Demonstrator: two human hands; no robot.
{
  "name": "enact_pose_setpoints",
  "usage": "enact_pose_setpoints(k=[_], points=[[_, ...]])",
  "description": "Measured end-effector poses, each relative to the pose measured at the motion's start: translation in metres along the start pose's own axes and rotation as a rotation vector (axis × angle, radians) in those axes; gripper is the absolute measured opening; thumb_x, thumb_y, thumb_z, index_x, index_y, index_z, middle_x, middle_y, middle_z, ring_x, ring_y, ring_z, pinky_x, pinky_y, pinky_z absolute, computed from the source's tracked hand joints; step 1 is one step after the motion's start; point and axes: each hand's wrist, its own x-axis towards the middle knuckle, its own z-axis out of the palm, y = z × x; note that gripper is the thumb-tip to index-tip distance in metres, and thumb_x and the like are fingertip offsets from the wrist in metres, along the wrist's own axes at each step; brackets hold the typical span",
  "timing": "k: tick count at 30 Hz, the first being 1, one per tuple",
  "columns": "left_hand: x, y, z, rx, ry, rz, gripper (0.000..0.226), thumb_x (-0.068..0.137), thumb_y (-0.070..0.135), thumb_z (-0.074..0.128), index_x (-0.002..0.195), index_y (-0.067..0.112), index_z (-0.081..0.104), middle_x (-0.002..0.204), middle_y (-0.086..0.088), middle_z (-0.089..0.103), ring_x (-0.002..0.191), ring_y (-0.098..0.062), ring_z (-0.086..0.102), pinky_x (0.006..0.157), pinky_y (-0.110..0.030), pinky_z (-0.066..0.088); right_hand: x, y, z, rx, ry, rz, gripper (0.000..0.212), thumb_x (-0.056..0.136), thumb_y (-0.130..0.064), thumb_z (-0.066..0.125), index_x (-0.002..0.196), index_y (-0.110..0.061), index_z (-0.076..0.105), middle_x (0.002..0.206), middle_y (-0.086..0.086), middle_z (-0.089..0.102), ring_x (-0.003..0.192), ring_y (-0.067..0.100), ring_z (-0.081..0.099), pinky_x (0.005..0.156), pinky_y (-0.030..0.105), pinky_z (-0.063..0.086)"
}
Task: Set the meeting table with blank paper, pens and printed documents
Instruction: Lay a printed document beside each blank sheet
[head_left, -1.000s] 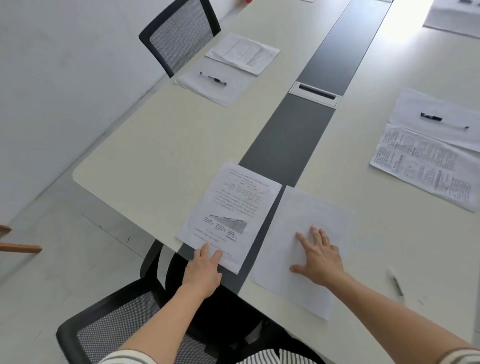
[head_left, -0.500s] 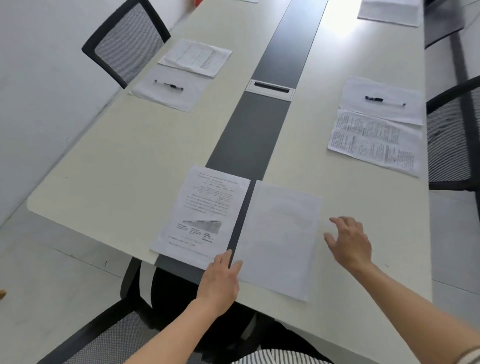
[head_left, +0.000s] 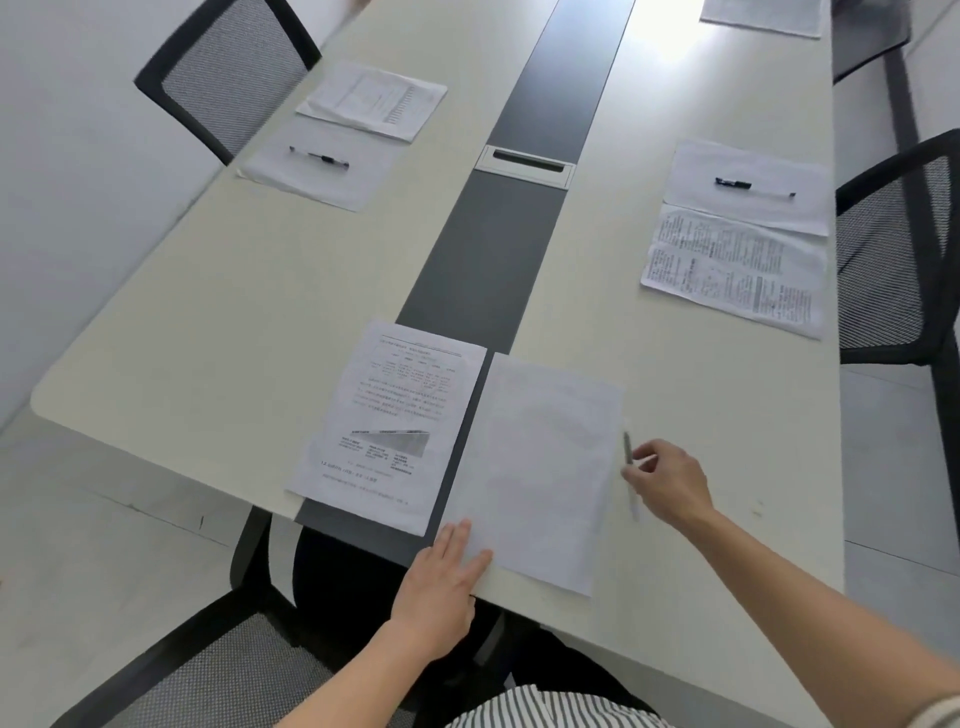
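Note:
At the near end of the meeting table (head_left: 218, 332), a printed document (head_left: 395, 421) lies beside a blank sheet (head_left: 540, 467). My left hand (head_left: 441, 587) rests flat with its fingertips on the blank sheet's near left corner. My right hand (head_left: 670, 480) is at the sheet's right edge, thumb and fingers pinched around a white pen (head_left: 630, 475) that lies on the table. Two other places are set: blank paper with a black pen (head_left: 319, 157) and a document (head_left: 374, 98) at far left, and blank paper with a pen (head_left: 753, 184) and a document (head_left: 737, 270) at right.
A dark strip (head_left: 483, 260) with a cable box (head_left: 524, 166) runs down the table's middle. Black mesh chairs stand at far left (head_left: 228, 78), at right (head_left: 898, 249) and under me (head_left: 218, 670). More paper (head_left: 763, 15) lies at the far right.
My right hand left the blank sheet, swung right and closed on the pen. My left hand slid from the printed document's corner to the blank sheet's corner.

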Motion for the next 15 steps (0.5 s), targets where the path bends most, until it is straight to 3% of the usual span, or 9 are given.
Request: enact_pose_setpoints(k=[5, 15], points=[[0.0, 0.003, 0.0, -0.013, 0.0, -0.027, 0.062, 0.097, 0.027, 0.042, 0.151, 0.029, 0.013, 0.162, -0.01, -0.01, 0.15, -0.027, -0.008, 0.12, -0.04, 0.014, 0.002, -0.06, 0.052, 0.082, -0.153, -0.05, 0.018, 0.081, -0.028, 0.066, 0.097, -0.021, 0.059, 0.095, 0.004, 0.07, 0.087, 0.025, 0.069, 0.082, 0.043, 0.057], [0.003, 0.001, 0.004, -0.008, -0.016, -0.049, 0.062, 0.098, 0.027, 0.04, 0.152, 0.029, 0.011, 0.162, -0.01, -0.01, 0.149, -0.028, -0.007, 0.12, -0.042, 0.015, 0.011, -0.074, 0.09, -0.046, -0.166, -0.016, 0.019, 0.083, -0.025, 0.063, 0.097, -0.012, 0.059, 0.101, 0.01, 0.067, 0.093, 0.029, 0.065, 0.083, 0.037, 0.054]])
